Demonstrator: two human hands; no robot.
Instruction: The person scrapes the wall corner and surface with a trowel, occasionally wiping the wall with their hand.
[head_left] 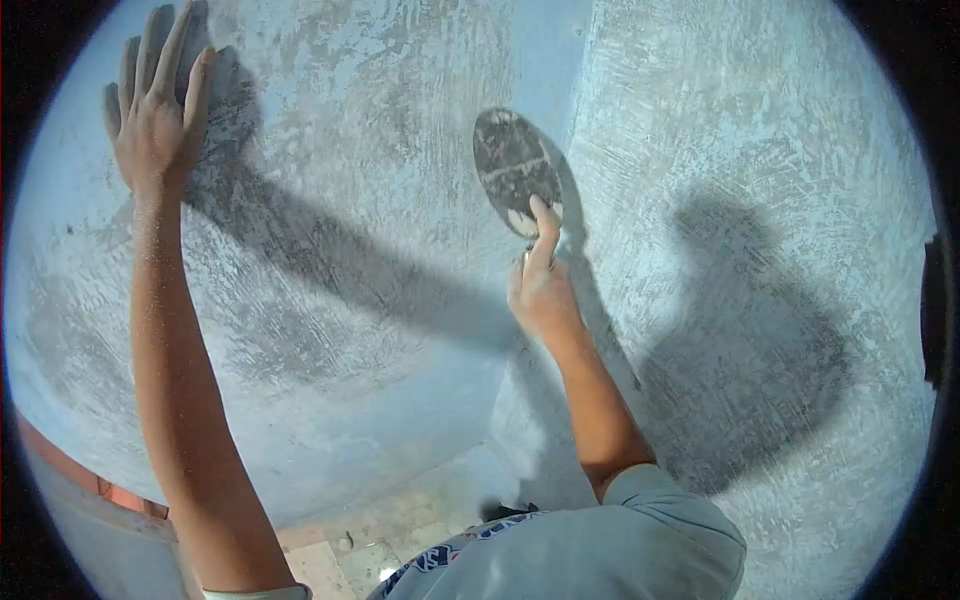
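My left hand [158, 135] is raised at the upper left, fingers spread, palm toward the patchy blue-and-grey wall [340, 110]. Dust coats this hand and its forearm. Closer to the room's corner, my right hand [543, 290] grips an oval trowel [515, 165] with a broad, flat blade. My index finger stretches along the lower part of the blade, while the other fingers wrap the handle and hide most of it. The blade points up beside the corner, smeared with dark and pale patches.
A second rough, streaked wall [760, 120] meets the first at a corner, with my shadow across it. Below lies a pale, littered floor [370, 550]. A reddish-brown strip [80, 470] runs along the lower left, and a dark object [935, 310] stands at the right edge.
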